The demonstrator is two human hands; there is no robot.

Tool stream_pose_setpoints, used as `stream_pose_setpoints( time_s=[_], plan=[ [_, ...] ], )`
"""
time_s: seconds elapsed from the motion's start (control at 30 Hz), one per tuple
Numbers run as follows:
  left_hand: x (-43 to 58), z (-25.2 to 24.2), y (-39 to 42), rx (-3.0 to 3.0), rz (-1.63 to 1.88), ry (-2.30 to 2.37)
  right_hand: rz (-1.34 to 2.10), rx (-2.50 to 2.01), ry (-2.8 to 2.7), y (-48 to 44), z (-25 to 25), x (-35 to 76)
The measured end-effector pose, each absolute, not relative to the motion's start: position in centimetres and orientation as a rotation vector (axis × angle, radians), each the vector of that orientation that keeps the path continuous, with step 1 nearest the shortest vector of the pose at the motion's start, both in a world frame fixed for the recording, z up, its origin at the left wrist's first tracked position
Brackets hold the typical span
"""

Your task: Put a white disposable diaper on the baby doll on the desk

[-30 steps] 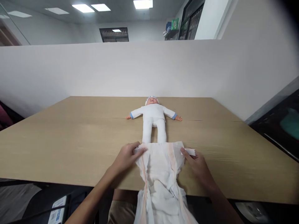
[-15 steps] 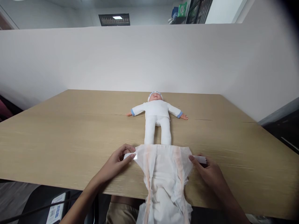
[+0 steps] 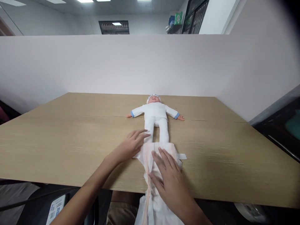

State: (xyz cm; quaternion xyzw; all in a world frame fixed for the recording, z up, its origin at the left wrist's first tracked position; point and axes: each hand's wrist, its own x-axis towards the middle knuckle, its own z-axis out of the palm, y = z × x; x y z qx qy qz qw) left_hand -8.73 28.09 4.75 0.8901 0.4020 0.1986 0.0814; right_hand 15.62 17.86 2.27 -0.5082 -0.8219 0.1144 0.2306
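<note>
A baby doll (image 3: 155, 117) in white clothes lies on its back on the wooden table (image 3: 70, 137), arms spread, feet toward me. An open white diaper (image 3: 145, 156) lies just below its feet and hangs over the near table edge. My left hand (image 3: 131, 145) reaches forward with fingers stretched out, resting on the diaper's left corner and nearly touching the doll's left leg. My right hand (image 3: 167, 178) lies flat with fingers spread on the middle of the diaper. A white fastening tab (image 3: 182, 156) sticks out on the right.
A white partition wall (image 3: 117, 62) runs behind the table and along its right side. A dark screen (image 3: 281, 125) sits at the right edge. Below the near table edge at left lies a white labelled item (image 3: 55, 210).
Both hands let go of the diaper's side tabs. My right hand moved left onto the diaper's middle, and my left hand moved forward toward the doll's leg. The diaper's top now looks narrower.
</note>
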Motion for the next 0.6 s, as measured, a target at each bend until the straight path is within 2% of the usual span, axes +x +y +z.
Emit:
stream_pose_setpoints(
  time_s=[0.1, 0.33, 0.47, 0.6],
  plan=[
    [-7.2, 5.0, 30.2, 2.930, 0.303, 0.956, 0.413, -1.435, -2.354, 17.5, 1.3, 15.1],
    [-4.6, 5.3, 33.3, 3.091, -0.006, 0.569, 0.487, -1.336, -2.479, 14.7, -0.1, 15.8],
    [-3.1, 5.3, 34.0, 3.126, -0.047, 0.450, 0.452, -1.324, -2.484, 14.5, -0.1, 15.7],
    [-2.0, 4.3, 34.5, 3.143, 0.088, 0.381, 0.432, -1.298, -2.492, 14.7, -0.7, 15.6]
  ],
)
